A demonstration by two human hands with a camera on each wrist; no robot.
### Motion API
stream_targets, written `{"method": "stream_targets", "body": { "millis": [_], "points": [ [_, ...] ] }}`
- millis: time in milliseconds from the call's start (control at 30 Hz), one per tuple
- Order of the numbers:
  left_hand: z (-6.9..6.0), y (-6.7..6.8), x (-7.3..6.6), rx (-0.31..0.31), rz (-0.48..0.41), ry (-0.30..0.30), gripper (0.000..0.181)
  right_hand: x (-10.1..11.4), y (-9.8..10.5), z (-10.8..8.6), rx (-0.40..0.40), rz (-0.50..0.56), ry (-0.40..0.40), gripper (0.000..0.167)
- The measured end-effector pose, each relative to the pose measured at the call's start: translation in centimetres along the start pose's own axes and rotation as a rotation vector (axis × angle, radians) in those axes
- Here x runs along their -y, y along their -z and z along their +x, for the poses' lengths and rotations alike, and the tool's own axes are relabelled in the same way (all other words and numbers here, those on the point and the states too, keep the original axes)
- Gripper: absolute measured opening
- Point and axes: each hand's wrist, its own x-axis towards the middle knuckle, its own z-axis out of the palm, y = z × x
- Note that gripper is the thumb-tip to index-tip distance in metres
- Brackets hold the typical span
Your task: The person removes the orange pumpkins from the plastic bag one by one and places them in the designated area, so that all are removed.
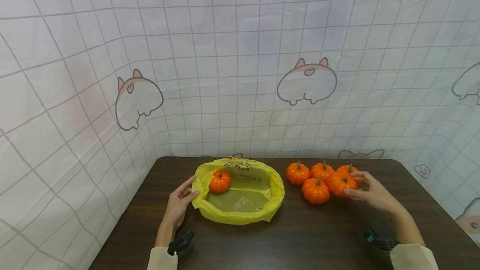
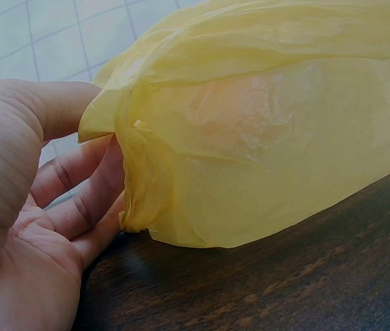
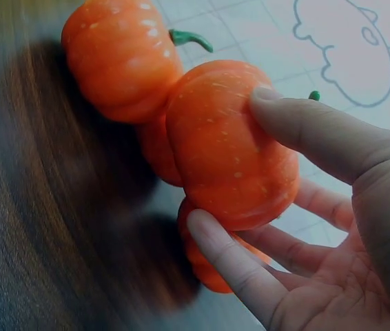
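Observation:
A yellow plastic bag (image 1: 240, 216) lies with its mouth spread wide on the table, and one small orange pumpkin (image 1: 220, 181) sits inside at its left. My left hand (image 1: 179, 203) pinches the bag's left rim between thumb and fingers; the left wrist view shows the thin plastic (image 2: 250, 152) from outside. To the right, my right hand (image 1: 375, 193) grips a small pumpkin (image 1: 340, 184) with thumb and fingertips. In the right wrist view that pumpkin (image 3: 229, 152) is in front of others, and some fingers are partly hidden behind it.
Beside the held pumpkin are several more: a left one (image 1: 298, 173), a front one (image 1: 316, 191), a back one (image 1: 322, 171) and a partly hidden one (image 1: 347, 168). The dark wooden table (image 1: 285, 245) ends at a white gridded cloth (image 1: 247, 120) behind it.

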Motion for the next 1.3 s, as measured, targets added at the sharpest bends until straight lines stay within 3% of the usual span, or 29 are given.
{"method": "stream_targets", "body": {
  "millis": [233, 767, 1100, 1300],
  "points": [
    [0.0, 0.1, 0.1, 0.011, 0.003, 0.001, 0.060, -0.5, 0.3, 0.0, 0.014, -0.003, -0.059, 0.081],
    [0.0, 0.0, -0.1, 0.008, 0.007, 0.002, 0.060, -2.1, 0.5, 0.2, 0.055, 0.036, -0.070, 0.075],
    [-0.1, 0.0, -0.1, 0.014, 0.011, 0.008, 0.060, -2.6, 0.7, 0.1, 0.054, -0.068, -0.071, 0.074],
    [-0.1, 0.0, -0.1, 0.006, 0.013, 0.011, 0.060, -2.8, 0.6, 0.2, 0.065, -0.057, -0.059, 0.072]
  ]
}}
